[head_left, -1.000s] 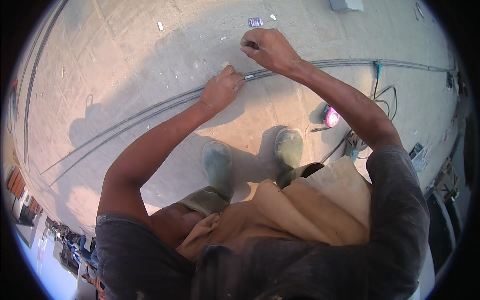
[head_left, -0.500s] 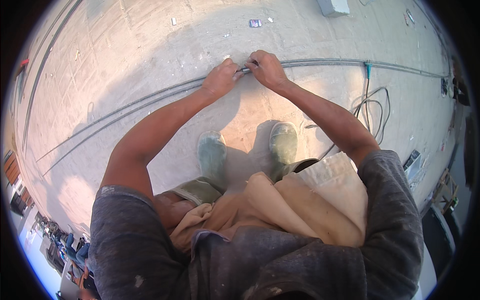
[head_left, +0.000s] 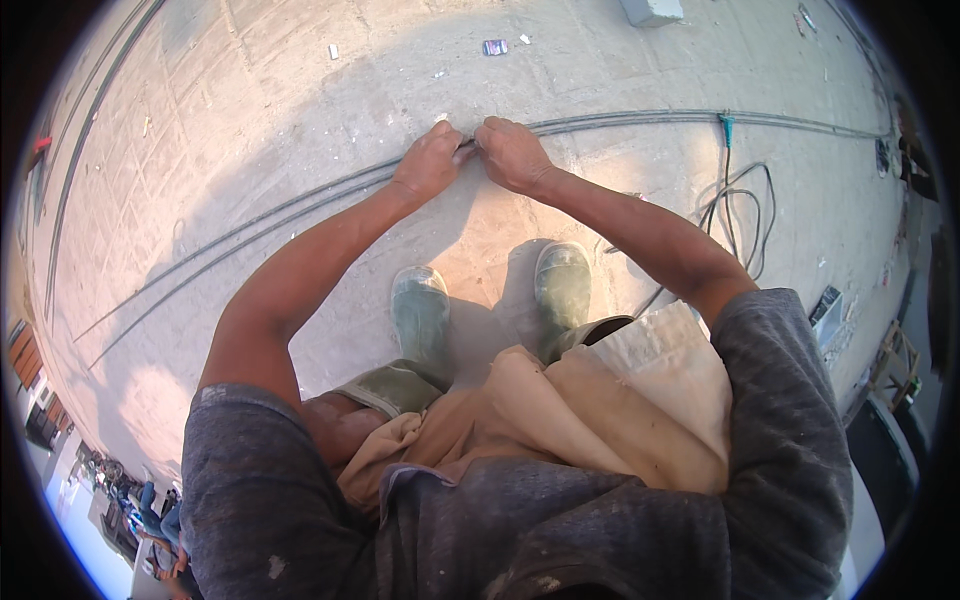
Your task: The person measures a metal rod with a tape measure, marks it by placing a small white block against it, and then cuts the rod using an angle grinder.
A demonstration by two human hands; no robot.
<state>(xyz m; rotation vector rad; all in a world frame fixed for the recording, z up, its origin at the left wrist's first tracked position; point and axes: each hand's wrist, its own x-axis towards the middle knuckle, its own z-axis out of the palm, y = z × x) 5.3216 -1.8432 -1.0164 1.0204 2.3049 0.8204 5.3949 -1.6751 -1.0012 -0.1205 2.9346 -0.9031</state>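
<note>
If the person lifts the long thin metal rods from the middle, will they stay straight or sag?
The rods would probably sag at both ends: they look very thin for their long run across the concrete floor. They likely feel heavy as a bundle. Both hands, left and right, grip at one spot, so the ends could swing.

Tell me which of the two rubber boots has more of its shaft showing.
The right boot: its upright shaft shows down to the toe beside the pale cloth. On the left boot only the toe and forefoot show; folded trouser fabric covers the rest.
</note>
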